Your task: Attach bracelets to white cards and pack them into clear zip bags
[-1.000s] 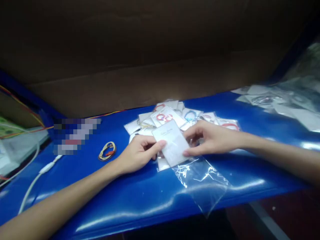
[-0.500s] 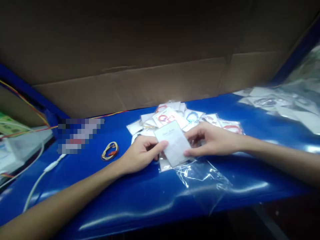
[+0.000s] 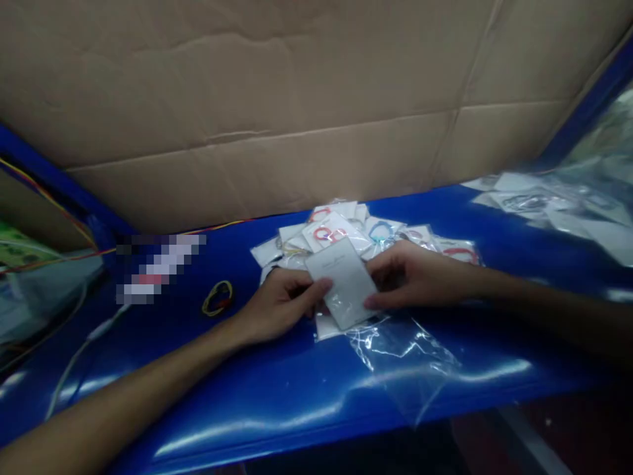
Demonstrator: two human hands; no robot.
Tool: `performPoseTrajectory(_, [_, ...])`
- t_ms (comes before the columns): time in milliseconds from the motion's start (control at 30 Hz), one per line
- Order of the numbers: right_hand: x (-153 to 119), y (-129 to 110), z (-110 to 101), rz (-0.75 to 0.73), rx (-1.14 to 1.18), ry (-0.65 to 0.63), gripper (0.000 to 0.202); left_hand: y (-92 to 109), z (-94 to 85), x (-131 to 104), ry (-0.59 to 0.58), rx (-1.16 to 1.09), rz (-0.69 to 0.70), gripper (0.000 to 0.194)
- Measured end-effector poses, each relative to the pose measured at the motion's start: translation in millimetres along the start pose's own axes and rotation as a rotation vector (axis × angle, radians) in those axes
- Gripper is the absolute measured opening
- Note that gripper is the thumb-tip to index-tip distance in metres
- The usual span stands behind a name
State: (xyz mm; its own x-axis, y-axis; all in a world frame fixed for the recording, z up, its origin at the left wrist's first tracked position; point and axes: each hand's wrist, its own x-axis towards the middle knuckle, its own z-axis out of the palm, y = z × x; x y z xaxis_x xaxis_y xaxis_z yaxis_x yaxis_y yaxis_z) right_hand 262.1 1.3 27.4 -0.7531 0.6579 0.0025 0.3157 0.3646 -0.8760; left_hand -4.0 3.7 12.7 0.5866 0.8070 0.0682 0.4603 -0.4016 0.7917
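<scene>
A white card (image 3: 342,280) with small dark print near its top is tilted between my hands. My left hand (image 3: 284,300) pinches its left edge, thumb on the front face. On the opposite edge, my right hand (image 3: 410,277) grips it with thumb and fingers, the fingertips partly hidden behind. Under the card lies another white packet (image 3: 327,328), and a clear plastic bag (image 3: 400,346) spreads toward the table's front edge. Just beyond my hands is a pile of clear packets (image 3: 326,231), several showing white cards with red, orange or blue loops.
On the blue table (image 3: 237,409), a coiled yellow and dark cord (image 3: 217,298) lies left of my hands. A power strip (image 3: 153,270), partly pixelated, has a white cable. More packets (image 3: 554,204) are heaped at the right. A cardboard wall (image 3: 277,152) stands behind.
The cardboard wall looks brighter, while the table and arms look darker. My hands and the card hold nearly the same position.
</scene>
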Motion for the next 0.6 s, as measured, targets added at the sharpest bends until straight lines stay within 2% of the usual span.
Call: performPoseTrajectory(600, [-0.6, -0.5, 0.1, -0.021, -0.071, 0.013, 0.028, -1.0, 0.8, 1.1, 0.004, 0.004, 0.022, 0.048])
